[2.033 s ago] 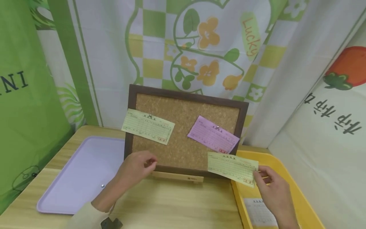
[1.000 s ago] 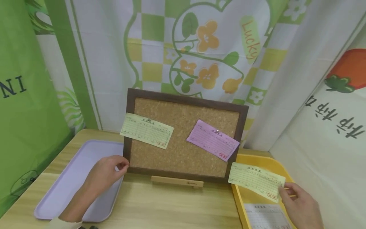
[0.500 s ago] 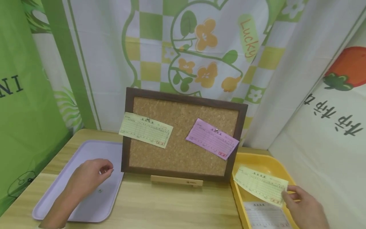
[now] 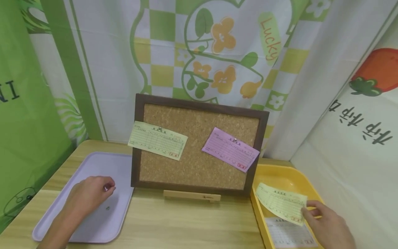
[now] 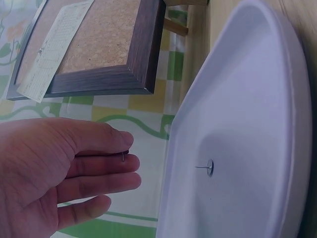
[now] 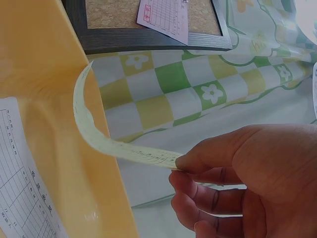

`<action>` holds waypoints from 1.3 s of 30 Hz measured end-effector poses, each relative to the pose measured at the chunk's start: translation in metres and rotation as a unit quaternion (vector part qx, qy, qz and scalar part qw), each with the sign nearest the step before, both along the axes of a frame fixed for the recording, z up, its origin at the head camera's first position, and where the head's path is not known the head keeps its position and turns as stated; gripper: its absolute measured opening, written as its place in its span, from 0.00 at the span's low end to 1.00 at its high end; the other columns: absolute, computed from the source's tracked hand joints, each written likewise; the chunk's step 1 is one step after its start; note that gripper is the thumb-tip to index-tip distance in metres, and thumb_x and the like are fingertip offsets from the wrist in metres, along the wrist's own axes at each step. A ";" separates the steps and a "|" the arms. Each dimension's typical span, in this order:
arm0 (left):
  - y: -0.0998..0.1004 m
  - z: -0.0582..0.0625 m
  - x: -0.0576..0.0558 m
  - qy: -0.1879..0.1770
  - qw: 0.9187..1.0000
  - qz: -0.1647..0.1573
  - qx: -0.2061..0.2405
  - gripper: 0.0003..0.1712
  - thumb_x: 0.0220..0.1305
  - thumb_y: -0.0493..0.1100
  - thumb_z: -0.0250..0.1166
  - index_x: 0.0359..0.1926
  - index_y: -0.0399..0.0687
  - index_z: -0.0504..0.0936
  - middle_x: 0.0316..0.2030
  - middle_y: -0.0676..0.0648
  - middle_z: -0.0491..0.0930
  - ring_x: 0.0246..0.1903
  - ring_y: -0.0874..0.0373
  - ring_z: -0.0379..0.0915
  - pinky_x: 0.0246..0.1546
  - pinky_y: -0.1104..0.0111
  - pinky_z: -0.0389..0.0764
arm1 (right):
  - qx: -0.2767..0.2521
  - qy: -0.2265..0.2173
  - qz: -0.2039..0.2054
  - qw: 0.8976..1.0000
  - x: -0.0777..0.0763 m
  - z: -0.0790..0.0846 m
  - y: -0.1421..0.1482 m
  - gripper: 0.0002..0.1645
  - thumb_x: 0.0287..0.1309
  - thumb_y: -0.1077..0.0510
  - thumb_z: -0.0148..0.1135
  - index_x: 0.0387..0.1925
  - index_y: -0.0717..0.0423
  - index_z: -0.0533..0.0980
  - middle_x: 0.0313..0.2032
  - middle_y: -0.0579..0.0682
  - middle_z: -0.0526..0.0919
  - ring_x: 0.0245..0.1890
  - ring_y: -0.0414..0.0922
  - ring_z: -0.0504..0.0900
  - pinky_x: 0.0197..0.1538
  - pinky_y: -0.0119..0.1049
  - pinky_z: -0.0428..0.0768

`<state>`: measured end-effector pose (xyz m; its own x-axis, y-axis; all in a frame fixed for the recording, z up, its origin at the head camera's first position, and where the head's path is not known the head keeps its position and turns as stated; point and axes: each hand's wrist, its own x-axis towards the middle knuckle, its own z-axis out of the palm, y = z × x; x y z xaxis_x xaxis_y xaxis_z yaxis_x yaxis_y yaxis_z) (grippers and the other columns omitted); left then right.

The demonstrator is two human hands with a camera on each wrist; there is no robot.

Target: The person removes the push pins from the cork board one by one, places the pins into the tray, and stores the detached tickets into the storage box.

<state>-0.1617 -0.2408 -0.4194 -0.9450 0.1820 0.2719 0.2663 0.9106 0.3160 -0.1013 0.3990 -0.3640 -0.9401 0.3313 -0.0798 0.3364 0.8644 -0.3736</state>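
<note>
Over the lilac tray [image 4: 118, 221], my left hand [image 4: 88, 195] pinches a thumbtack [image 5: 123, 156] between thumb and fingers; its short pin shows in the left wrist view. A second thumbtack [image 5: 210, 167] lies on the tray, point up. At the yellow bin [image 4: 281, 170], my right hand [image 4: 328, 223] pinches a pale green receipt slip [image 4: 281, 204] by its right end, and the paper bows. The framed corkboard [image 4: 196, 173] stands upright between my hands. Tacked to it are a pale green slip [image 4: 158, 141] on the left and a purple slip [image 4: 230, 149] on the right.
White printed slips [image 4: 289, 233] lie in the yellow bin. A small wooden stand [image 4: 192, 195] supports the corkboard on the wooden table [image 4: 186, 224]. Patterned curtains [image 4: 164, 45] hang behind, and a green cloth [image 4: 25, 121] hangs at the left.
My left hand has moved left and down from the corkboard's lower edge to over the tray. My right hand has carried the pale green slip right and down, from the board's corner to over the bin.
</note>
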 end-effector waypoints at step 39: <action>-0.008 -0.005 0.006 0.007 0.999 -0.012 0.029 0.12 0.49 0.35 0.70 0.23 0.56 0.76 0.25 0.56 0.76 0.26 0.59 0.71 0.24 0.62 0.75 | -0.010 -0.024 0.025 0.999 -0.002 0.008 -0.020 0.33 0.71 0.37 0.58 0.52 0.64 0.80 0.37 0.53 0.86 0.34 0.49 0.83 0.38 0.52 0.81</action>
<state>-0.1558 -0.2486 -0.4240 -0.9367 0.1875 0.2957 0.2922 0.8840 0.3649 -0.1035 0.3790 -0.3560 -0.9506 0.2814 -0.1314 0.3104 0.8731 -0.3760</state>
